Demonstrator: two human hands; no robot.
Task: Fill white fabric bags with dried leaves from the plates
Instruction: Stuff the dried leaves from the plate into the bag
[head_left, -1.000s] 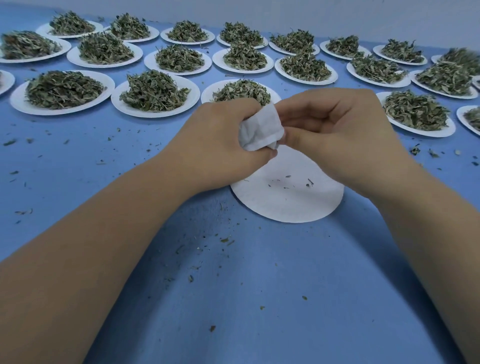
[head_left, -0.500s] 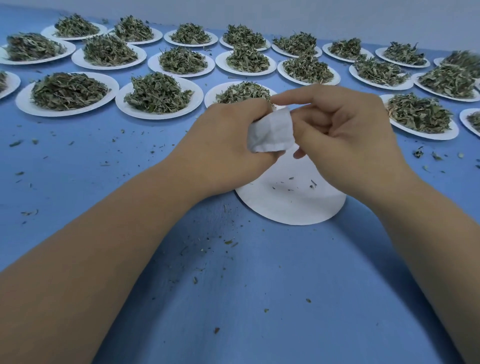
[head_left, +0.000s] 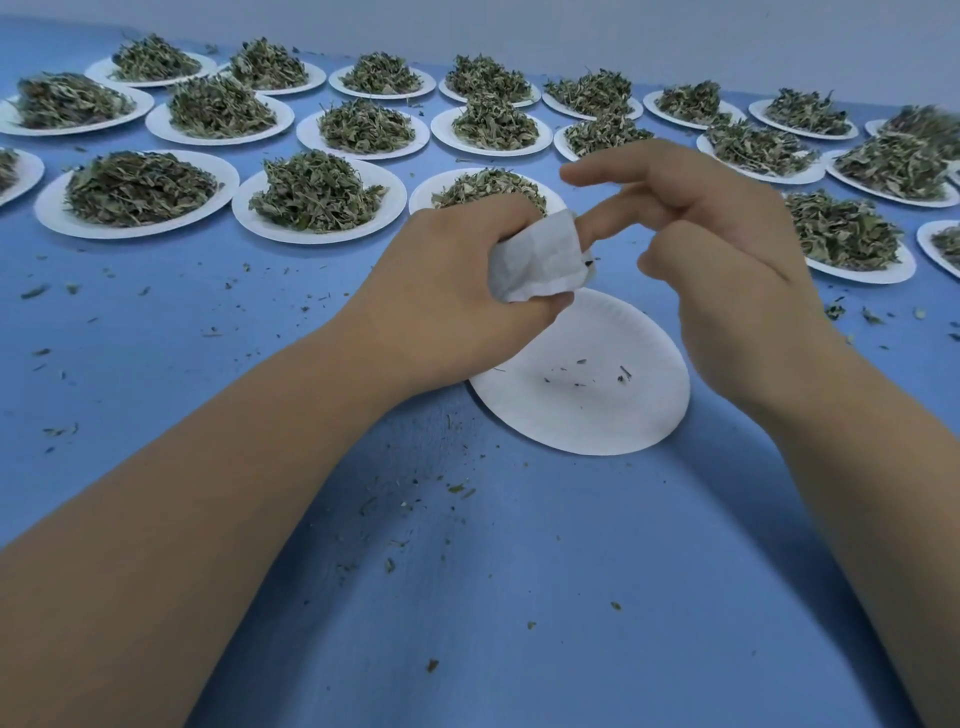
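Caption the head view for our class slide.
Left hand grips white fabric bag, right hand touching it, above white paper plate.

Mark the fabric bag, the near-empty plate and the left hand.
white fabric bag (head_left: 540, 254), head view, crumpled middle of the cloth.
near-empty plate (head_left: 597, 415), head view, bare base near the front rim.
left hand (head_left: 441, 291), head view, back of the hand.

Right hand (head_left: 727, 270) let go of white fabric bag (head_left: 535, 260): 1.0 s ago it pinched the bag's 3 o'clock edge, now its fingers are spread, index lifted toward 12 o'clock, and 1 finger (head_left: 623, 215) pokes at the bag's mouth. Bag sticks further out of left hand (head_left: 447, 291), open end swung toward 2 o'clock, 1 dark leaf bit (head_left: 589, 263) newly showing at its 3 o'clock edge.
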